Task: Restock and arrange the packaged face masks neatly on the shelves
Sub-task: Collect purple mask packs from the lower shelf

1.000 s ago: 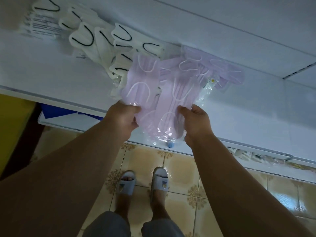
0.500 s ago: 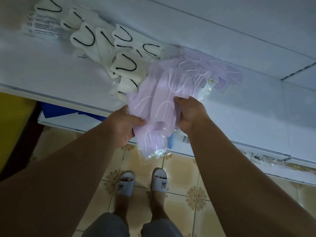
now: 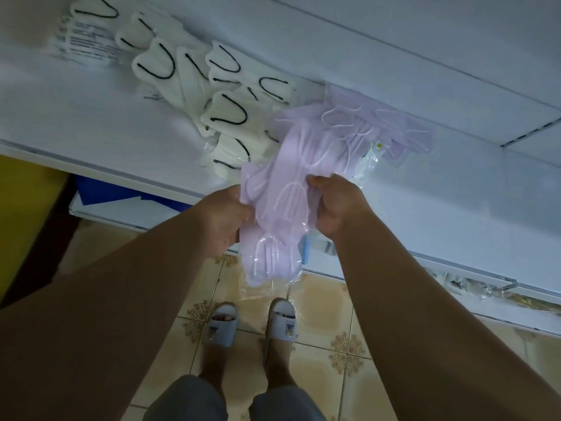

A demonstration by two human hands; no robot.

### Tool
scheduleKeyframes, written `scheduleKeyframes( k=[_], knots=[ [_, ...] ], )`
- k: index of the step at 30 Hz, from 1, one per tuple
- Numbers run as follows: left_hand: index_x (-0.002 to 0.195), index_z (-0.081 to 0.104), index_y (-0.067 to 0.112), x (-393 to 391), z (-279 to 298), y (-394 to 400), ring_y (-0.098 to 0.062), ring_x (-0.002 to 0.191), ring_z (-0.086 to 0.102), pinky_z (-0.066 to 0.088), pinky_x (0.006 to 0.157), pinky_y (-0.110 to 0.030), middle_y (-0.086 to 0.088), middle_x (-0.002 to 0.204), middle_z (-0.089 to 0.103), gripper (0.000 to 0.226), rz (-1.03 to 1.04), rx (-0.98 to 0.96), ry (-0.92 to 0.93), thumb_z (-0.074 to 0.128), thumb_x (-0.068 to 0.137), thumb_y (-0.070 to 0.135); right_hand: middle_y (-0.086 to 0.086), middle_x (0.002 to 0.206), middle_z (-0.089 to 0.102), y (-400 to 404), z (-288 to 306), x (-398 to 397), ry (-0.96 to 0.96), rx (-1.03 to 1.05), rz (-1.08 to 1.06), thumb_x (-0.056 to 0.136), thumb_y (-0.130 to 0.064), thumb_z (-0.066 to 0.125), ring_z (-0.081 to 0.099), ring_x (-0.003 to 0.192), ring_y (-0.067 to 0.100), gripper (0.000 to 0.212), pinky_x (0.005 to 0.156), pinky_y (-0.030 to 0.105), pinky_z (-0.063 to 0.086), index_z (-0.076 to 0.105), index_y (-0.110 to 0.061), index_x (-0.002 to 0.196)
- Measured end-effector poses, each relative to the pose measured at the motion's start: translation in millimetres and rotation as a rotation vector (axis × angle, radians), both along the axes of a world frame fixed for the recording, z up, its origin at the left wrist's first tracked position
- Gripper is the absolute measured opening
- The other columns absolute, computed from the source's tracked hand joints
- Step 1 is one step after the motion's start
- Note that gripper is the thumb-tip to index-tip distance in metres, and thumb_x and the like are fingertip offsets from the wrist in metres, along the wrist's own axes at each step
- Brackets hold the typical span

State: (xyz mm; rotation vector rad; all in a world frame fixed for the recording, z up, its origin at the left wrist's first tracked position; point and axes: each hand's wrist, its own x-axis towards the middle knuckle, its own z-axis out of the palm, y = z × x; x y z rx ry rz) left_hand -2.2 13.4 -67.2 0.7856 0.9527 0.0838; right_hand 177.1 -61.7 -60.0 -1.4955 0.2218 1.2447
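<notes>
Fingers of the left hand [image 3: 226, 215] and right hand [image 3: 335, 208] are hidden behind the bundle of lilac mask packs [image 3: 282, 205]. Print on the far-left white label [image 3: 86, 44] is too blurred to read. The far-left white mask pack [image 3: 91, 7] is cut by the top edge. Clear-wrapped goods on the lower right shelf [image 3: 464, 282] cannot be identified.

Wide bare shelf [image 3: 76, 117] lies open left of the white masks [image 3: 188, 77], and more bare board right of the lilac heap [image 3: 379, 129]. Those two piles crowd the back wall, touching each other. Both hands [image 3: 224, 217] [image 3: 337, 208] and their lilac packs [image 3: 279, 208] block the front edge between.
</notes>
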Motion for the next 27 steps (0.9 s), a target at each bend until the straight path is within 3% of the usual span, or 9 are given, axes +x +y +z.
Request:
scheduleKeyframes(
  k=[4, 7, 11, 14, 17, 19, 21, 24, 27],
  knots=[
    [0.133, 0.059, 0.009, -12, -1, 10, -0.029, 0.115, 0.067, 0.057, 0.091, -0.040, -0.011, 0.123, 0.071, 0.046, 0.098, -0.059, -0.118, 0.058, 0.090, -0.008, 0.007, 0.073, 0.067, -11, 0, 19, 0.102, 0.120, -0.268, 0.085, 0.006, 0.066, 0.066, 0.068, 0.020, 0.014, 0.075, 0.037, 0.058, 0.064, -0.008, 0.086],
    [0.135, 0.057, 0.012, -18, -5, 14, -0.028, 0.117, 0.066, 0.058, 0.090, -0.041, -0.010, 0.126, 0.069, 0.051, 0.165, -0.089, -0.169, 0.058, 0.087, -0.006, 0.009, 0.072, 0.069, -22, 13, 14, 0.177, 0.215, -0.095, 0.046, 0.002, 0.077, 0.067, 0.065, 0.020, 0.034, 0.053, 0.028, 0.057, 0.072, -0.005, 0.079],
    [0.138, 0.057, 0.014, -6, -9, 15, -0.032, 0.119, 0.065, 0.050, 0.103, -0.049, -0.011, 0.130, 0.067, 0.051, 0.147, -0.024, -0.093, 0.058, 0.091, -0.007, 0.019, 0.099, 0.069, -17, 9, -4, 0.003, 0.170, 0.133, 0.090, 0.005, 0.060, 0.068, 0.080, 0.027, 0.030, 0.071, 0.035, 0.060, 0.063, 0.004, 0.119],
    [0.135, 0.061, 0.016, 4, -5, 15, -0.031, 0.118, 0.065, 0.046, 0.107, -0.052, -0.010, 0.129, 0.068, 0.050, 0.215, -0.071, -0.095, 0.072, 0.088, 0.029, 0.030, 0.103, 0.063, -9, 4, -13, -0.144, 0.107, 0.222, 0.086, -0.001, 0.067, 0.060, 0.086, 0.031, 0.027, 0.081, 0.046, 0.054, 0.066, 0.003, 0.112],
    [0.137, 0.060, 0.019, 8, -3, 12, -0.031, 0.119, 0.065, 0.045, 0.107, -0.051, -0.008, 0.130, 0.067, 0.080, 0.222, -0.181, -0.065, 0.081, 0.071, 0.060, 0.032, 0.099, 0.068, -2, 7, -23, -0.334, 0.001, 0.351, 0.080, -0.012, 0.070, 0.060, 0.080, 0.029, 0.019, 0.076, 0.056, 0.056, 0.071, -0.006, 0.098],
    [0.135, 0.061, 0.018, 10, -4, 8, -0.033, 0.116, 0.066, 0.047, 0.105, -0.052, -0.010, 0.127, 0.069, 0.063, 0.238, -0.154, -0.062, 0.081, 0.080, 0.040, 0.018, 0.082, 0.071, 4, 11, -27, -0.503, -0.059, 0.438, 0.083, -0.015, 0.068, 0.064, 0.070, 0.024, 0.010, 0.070, 0.046, 0.059, 0.067, -0.007, 0.088],
    [0.133, 0.062, 0.019, 11, -7, 7, -0.034, 0.115, 0.066, 0.047, 0.105, -0.054, -0.010, 0.125, 0.070, 0.056, 0.251, -0.090, -0.017, 0.076, 0.078, 0.017, -0.002, 0.072, 0.065, 13, 17, -24, -0.776, -0.159, 0.472, 0.087, -0.023, 0.065, 0.062, 0.067, 0.016, 0.010, 0.063, 0.029, 0.050, 0.062, -0.015, 0.082],
    [0.130, 0.062, 0.024, 10, -14, 13, -0.033, 0.116, 0.065, 0.047, 0.106, -0.053, -0.009, 0.125, 0.069, 0.058, 0.320, -0.035, 0.043, 0.071, 0.073, 0.013, 0.004, 0.121, 0.061, 31, 12, -10, -1.264, -0.264, 0.505, 0.092, -0.029, 0.062, 0.056, 0.114, 0.023, 0.025, 0.093, 0.028, 0.041, 0.064, -0.019, 0.115],
    [0.117, 0.065, 0.025, 14, -14, 18, -0.033, 0.113, 0.065, 0.048, 0.105, -0.052, -0.010, 0.122, 0.069, 0.045, 0.309, 0.006, 0.105, 0.074, 0.074, 0.015, 0.014, 0.163, 0.016, 49, -2, 10, -1.392, -0.505, 0.913, 0.093, -0.049, 0.057, 0.013, 0.151, 0.036, 0.068, 0.121, 0.046, 0.018, 0.027, -0.035, 0.153]
  ],
)
